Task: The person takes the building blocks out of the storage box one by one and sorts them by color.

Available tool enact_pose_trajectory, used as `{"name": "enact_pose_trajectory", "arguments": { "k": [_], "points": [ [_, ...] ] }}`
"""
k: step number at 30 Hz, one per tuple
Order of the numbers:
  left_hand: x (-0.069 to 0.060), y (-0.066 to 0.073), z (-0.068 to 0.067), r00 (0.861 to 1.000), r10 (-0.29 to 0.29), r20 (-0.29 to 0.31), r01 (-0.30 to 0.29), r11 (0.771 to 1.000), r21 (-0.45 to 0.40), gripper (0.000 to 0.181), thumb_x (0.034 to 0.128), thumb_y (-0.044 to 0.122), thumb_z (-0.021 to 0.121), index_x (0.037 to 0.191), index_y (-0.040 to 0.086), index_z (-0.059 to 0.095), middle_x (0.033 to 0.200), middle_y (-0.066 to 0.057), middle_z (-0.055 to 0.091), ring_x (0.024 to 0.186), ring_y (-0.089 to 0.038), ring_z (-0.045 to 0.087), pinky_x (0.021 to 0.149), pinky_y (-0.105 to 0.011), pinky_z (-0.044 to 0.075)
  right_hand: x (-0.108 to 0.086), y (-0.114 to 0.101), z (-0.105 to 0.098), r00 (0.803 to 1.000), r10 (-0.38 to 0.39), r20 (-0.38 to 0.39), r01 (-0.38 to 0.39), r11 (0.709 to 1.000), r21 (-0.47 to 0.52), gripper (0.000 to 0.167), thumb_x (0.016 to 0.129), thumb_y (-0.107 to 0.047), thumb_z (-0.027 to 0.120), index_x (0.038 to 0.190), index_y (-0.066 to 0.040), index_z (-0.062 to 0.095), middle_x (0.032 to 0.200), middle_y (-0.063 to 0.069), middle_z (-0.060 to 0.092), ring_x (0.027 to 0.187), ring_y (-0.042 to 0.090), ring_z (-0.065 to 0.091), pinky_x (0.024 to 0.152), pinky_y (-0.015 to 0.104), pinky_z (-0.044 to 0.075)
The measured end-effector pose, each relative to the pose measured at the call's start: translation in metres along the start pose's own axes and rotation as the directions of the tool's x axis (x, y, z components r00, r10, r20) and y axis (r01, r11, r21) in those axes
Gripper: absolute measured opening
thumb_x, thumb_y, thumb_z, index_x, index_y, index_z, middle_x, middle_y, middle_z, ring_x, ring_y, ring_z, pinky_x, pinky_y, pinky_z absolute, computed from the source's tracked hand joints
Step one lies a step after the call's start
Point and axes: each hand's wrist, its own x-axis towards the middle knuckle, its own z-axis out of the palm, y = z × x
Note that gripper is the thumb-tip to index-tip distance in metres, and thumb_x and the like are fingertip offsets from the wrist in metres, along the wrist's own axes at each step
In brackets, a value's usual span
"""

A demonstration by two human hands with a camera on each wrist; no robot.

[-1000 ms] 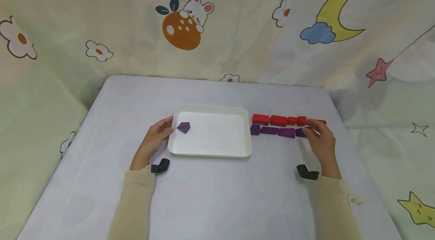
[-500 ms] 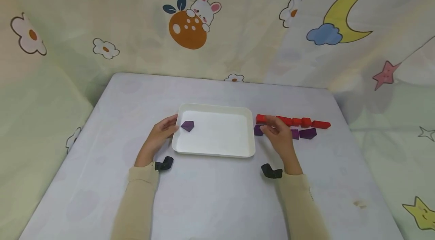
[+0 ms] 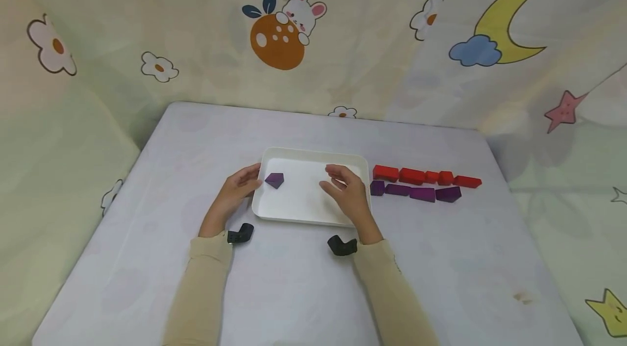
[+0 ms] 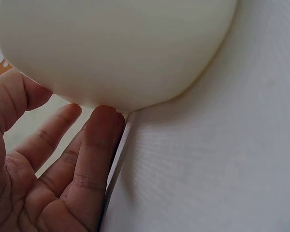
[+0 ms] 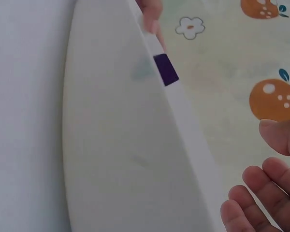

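Note:
A shallow white tray [image 3: 313,221] lies on the table with one purple faceted block [image 3: 275,180] inside near its left end. My left hand [image 3: 235,193] holds the tray's left edge. In the left wrist view the thumb is at the rim and the fingertips [image 4: 104,121] touch the outer wall. My right hand [image 3: 349,193] hovers over the tray's right part, fingers loosely bent and apart, with nothing held. To the tray's right, a row of red blocks [image 3: 411,175] lies behind a row of purple blocks [image 3: 422,194].
A light cloth covers the table [image 3: 303,280]. A printed curtain [image 3: 372,63] hangs close behind it and at both sides. Black wrist mounts [image 3: 343,246] stick out inward from both sleeves.
My right hand has moved left from the right end of the block rows, across them, to above the tray. My left hand stays at the tray's edge. The view has shifted slightly.

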Motion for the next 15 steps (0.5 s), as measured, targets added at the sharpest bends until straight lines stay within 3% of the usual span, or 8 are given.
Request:
{"name": "enact_pose_trajectory", "arguments": {
  "k": [15],
  "points": [
    [0.0,0.001,0.0,1.0,-0.021,-0.004,0.021,1.0,0.002,0.06,0.1082,0.011,0.064,0.163,0.0,0.043,0.162,-0.027,0.049,0.147,-0.043,0.051,0.098,-0.021,0.055,0.012,-0.013,0.069,0.992,0.046,0.122,-0.046,0.999,0.003,0.046,0.094,-0.006,0.084,0.136,0.006,0.067,0.139,0.021,0.069,0.132,0.037,0.065,0.112,0.037,0.053]
  ]
}}
